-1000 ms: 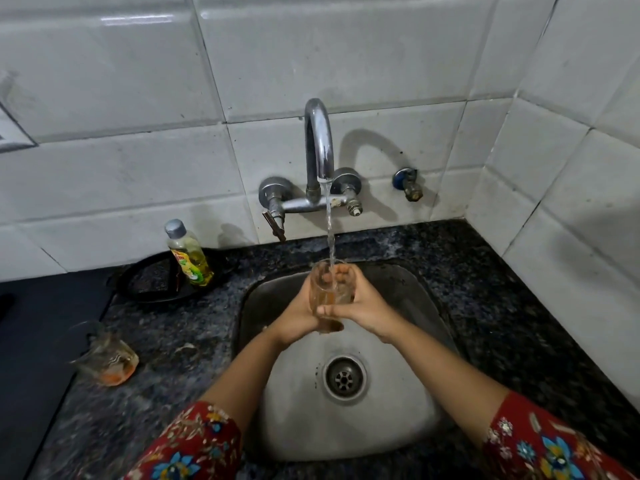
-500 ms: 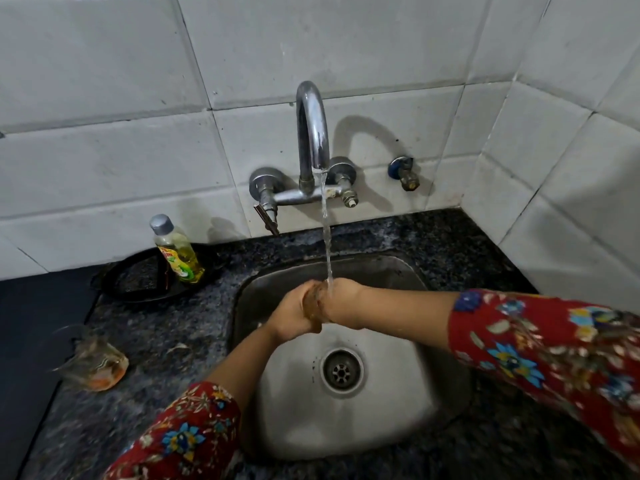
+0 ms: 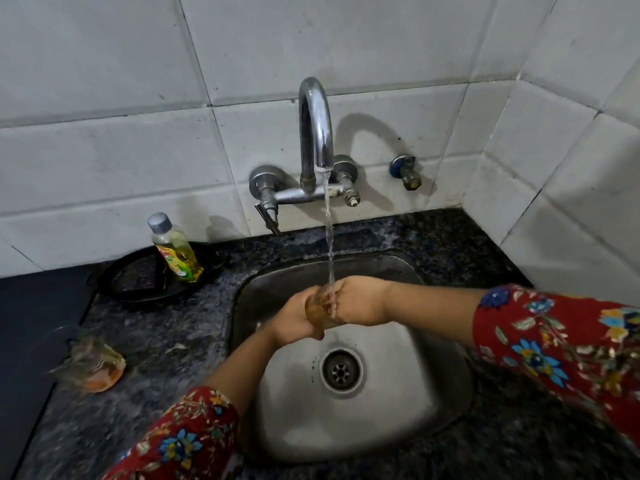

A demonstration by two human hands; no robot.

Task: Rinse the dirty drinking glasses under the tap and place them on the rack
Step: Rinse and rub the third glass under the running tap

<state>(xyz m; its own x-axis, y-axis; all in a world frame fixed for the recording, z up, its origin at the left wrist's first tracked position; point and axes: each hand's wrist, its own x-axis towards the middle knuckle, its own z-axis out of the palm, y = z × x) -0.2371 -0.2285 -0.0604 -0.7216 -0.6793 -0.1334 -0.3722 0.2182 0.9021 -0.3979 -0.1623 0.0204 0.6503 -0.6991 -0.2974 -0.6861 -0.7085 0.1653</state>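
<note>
Tap running, stream hitting the glass, tipped sideways over the sink, amber-tinted inside. Left hand grips its base, right hand curls round the other end. On the counter to the left, a second glass holds orange dregs. The bottle holds yellow liquid; its red-green label is unreadable.

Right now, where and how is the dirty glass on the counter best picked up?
Probably take the dirty glass round its side wall, above the orange dregs, left hand coming from the sink side: it stands on the counter left of the sink, that flank unobstructed. Blur hides its tilt.
</note>
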